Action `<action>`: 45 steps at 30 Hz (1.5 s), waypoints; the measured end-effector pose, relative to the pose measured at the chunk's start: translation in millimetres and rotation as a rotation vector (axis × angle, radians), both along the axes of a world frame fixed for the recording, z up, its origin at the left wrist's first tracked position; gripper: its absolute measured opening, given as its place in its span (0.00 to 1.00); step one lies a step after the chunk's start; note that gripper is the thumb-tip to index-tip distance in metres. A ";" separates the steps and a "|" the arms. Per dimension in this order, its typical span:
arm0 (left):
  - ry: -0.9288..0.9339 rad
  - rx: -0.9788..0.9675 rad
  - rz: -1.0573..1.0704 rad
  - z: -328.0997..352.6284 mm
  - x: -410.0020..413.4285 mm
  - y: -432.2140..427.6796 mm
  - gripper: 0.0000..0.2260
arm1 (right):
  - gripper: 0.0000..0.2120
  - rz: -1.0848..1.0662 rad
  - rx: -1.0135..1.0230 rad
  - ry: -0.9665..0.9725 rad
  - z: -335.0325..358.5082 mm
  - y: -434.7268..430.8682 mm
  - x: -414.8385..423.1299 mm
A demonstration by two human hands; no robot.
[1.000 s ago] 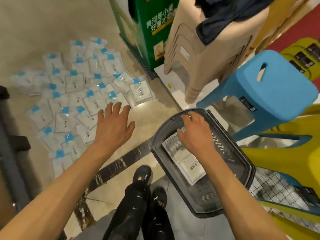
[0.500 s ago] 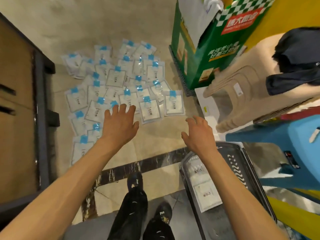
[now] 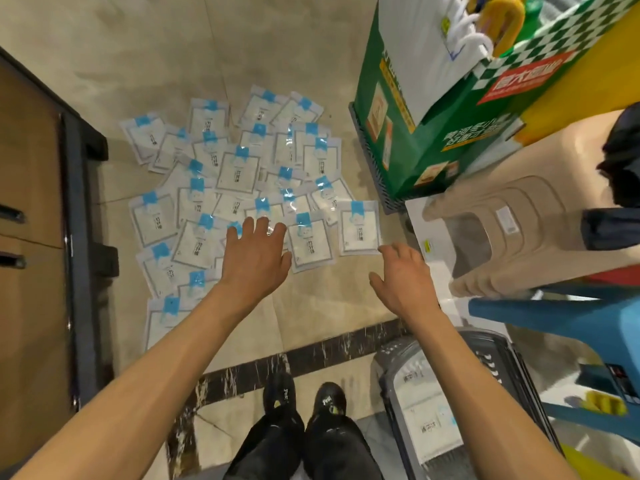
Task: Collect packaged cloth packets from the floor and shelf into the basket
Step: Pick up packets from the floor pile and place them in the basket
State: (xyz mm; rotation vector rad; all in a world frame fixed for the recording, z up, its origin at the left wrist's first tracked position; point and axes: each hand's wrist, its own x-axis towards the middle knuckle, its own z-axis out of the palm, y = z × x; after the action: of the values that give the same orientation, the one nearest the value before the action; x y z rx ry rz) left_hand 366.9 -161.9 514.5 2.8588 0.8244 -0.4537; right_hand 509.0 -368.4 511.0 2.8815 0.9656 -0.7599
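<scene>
Grip spread, the left hand (image 3: 256, 258) hovers over the packets (image 3: 239, 171) — right hand (image 3: 403, 275) beside, grip loosely open.

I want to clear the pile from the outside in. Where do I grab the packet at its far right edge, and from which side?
Pinch its near right corner, coming in low from the right with the right hand. The packet lies flat on the floor, so only edges offer a hold; its right and near edges border bare floor, while another packet crowds its left.
</scene>
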 end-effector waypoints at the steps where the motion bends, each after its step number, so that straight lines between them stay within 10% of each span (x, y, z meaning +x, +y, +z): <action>1: 0.003 0.002 0.005 -4.3 5.8 3.7 0.22 | 0.26 -0.002 -0.003 0.009 -3.1 4.1 7.2; 24: 0.213 -0.215 0.314 -177.3 164.5 44.6 0.22 | 0.23 -0.067 -0.123 0.138 -176.6 46.1 209.9; 45: 0.225 -0.342 0.529 -535.5 162.5 87.6 0.26 | 0.25 -0.320 -0.109 0.147 -525.0 74.4 259.0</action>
State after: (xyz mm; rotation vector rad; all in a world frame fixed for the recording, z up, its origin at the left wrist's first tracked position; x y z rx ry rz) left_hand 529.5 -74.3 -21.1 2.1915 1.3370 -0.7576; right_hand 768.0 -293.9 -14.0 2.9510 0.4541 -1.0189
